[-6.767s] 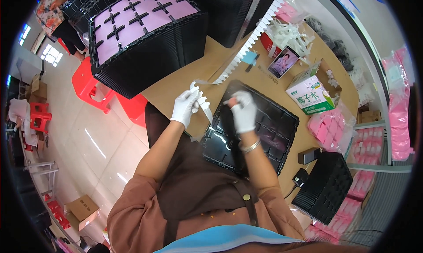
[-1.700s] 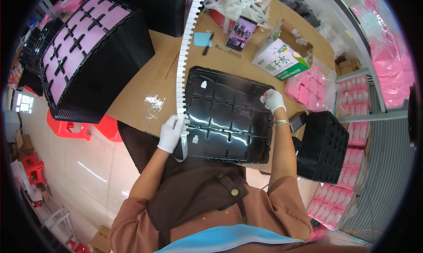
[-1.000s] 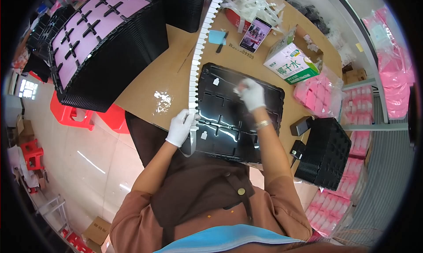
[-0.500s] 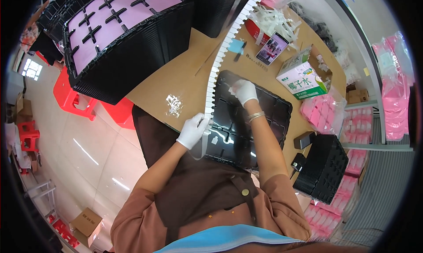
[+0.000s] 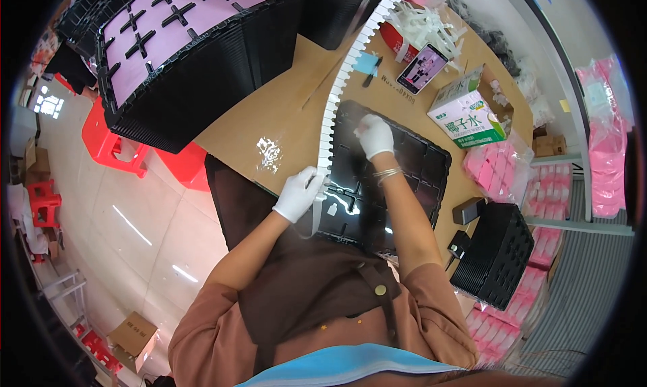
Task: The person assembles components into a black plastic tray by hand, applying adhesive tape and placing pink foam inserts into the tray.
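Note:
My left hand [image 5: 296, 195], in a white glove, is closed with its fingertips pinching the edge of a long white strip [image 5: 328, 121] with a toothed side. The strip runs from the far side of the table down along the tray's left edge, and a loose translucent tail [image 5: 316, 218] hangs below my hand. A shiny black plastic tray [image 5: 421, 161] with square compartments lies in front of me. Over its far part is my right hand [image 5: 375, 136], also gloved, with fingers drawn together; whatever they hold is hidden. One small white tag [image 5: 332, 210] sits in a near-left compartment.
A tall stack of black trays with pink sheets [image 5: 202, 77] stands at the left. Beyond the tray are a phone [image 5: 423, 68], a red bowl of white strips [image 5: 397, 45] and a green-white carton [image 5: 465, 114]. More nested black trays [image 5: 492, 255] stand at the right.
The whole view has shifted slightly. My right hand has stayed over the tray's far part, its fingers drawn in more. My left hand has kept its pinch on the strip.

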